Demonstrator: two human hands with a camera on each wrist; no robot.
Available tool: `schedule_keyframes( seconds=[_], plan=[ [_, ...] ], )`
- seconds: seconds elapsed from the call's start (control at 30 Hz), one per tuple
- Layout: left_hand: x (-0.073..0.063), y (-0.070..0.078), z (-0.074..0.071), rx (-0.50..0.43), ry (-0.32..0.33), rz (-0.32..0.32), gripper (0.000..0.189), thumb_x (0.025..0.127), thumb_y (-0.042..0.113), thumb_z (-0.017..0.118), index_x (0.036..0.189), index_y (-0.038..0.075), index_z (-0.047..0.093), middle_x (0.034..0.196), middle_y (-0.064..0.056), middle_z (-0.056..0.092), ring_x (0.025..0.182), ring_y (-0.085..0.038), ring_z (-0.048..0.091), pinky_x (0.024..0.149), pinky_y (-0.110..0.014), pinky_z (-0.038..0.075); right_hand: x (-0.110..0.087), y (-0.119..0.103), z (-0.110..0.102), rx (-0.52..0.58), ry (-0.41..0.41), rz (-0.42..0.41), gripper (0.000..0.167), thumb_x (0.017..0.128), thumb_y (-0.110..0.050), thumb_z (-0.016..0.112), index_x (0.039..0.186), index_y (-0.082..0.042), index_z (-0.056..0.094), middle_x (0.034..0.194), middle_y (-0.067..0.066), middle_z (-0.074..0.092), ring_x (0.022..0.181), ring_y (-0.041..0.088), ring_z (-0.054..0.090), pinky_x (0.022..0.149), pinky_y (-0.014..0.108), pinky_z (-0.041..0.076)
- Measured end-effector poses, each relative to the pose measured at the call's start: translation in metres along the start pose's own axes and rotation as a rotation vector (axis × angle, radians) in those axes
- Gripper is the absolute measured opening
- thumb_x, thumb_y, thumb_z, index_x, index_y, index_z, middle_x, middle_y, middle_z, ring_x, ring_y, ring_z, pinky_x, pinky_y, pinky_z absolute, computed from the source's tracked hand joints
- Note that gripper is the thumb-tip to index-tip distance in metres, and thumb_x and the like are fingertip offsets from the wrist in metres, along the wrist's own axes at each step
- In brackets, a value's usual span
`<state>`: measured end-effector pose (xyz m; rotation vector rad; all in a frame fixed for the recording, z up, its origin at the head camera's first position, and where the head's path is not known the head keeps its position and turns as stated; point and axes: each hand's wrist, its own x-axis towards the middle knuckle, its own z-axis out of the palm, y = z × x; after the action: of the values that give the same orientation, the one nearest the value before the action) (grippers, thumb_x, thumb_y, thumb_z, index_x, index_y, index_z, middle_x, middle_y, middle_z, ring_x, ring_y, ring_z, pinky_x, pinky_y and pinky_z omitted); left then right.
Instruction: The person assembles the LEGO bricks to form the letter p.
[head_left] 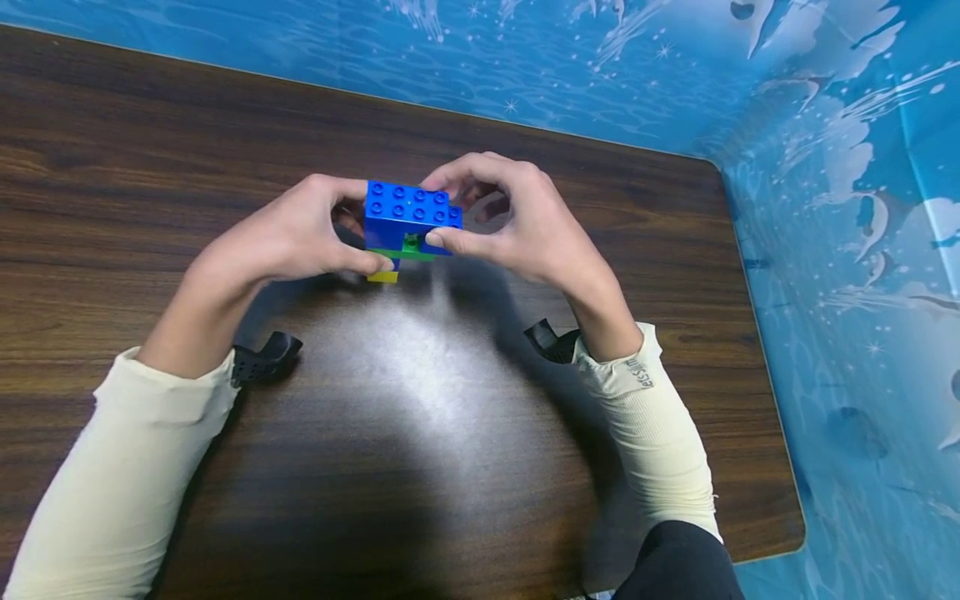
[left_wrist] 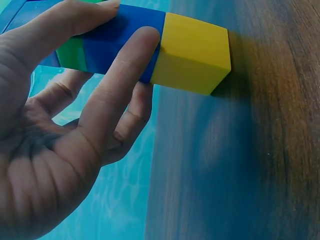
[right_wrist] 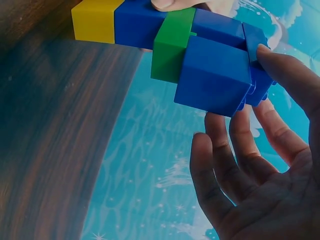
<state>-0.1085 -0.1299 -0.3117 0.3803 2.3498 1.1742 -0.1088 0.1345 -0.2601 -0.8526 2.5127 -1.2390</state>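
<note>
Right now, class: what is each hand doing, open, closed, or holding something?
Left hand: closed, pinching the brick stack low down.
Right hand: closed, pinching the same stack near its blue top.

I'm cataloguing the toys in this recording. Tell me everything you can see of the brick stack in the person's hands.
The brick stack is glossy plastic with a studded top: a yellow brick at the base, blue above it, then a thin green layer, then wide blue bricks on top. It stands upright with the yellow brick on the dark wooden table. The left hand pinches its lower part; the right hand grips the top blue bricks.
</note>
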Motion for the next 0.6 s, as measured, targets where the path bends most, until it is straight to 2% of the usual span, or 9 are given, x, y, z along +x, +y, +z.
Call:
schedule_keyframes(
  seconds=[0.27,0.6],
  plan=[
    [0.0019,-0.0017,0.0007,-0.017,0.0,-0.031,0.067,0.086,0.018,0.092,0.144,0.004,0.062,0.135,-0.023,0.067,0.123,-0.04,0.063,0.102,-0.056,0.049,-0.0008,0.0031,0.0023,0.027,0.02,0.031,0.041,0.089,-0.017,0.09,0.125,-0.007,0.072,0.11,0.006,0.07,0.097,0.014,0.068,0.091,0.035,0.061],
    [0.0039,-0.0055,0.002,-0.044,-0.003,-0.047,0.066,0.084,0.02,0.093,0.142,0.006,0.064,0.135,-0.021,0.069,0.121,-0.036,0.067,0.101,-0.052,0.05,-0.0015,0.0093,0.0072,0.111,0.053,0.012,0.039,0.089,-0.016,0.09,0.122,-0.006,0.072,0.106,0.005,0.069,0.093,0.017,0.068,0.086,0.035,0.06]
  ],
)
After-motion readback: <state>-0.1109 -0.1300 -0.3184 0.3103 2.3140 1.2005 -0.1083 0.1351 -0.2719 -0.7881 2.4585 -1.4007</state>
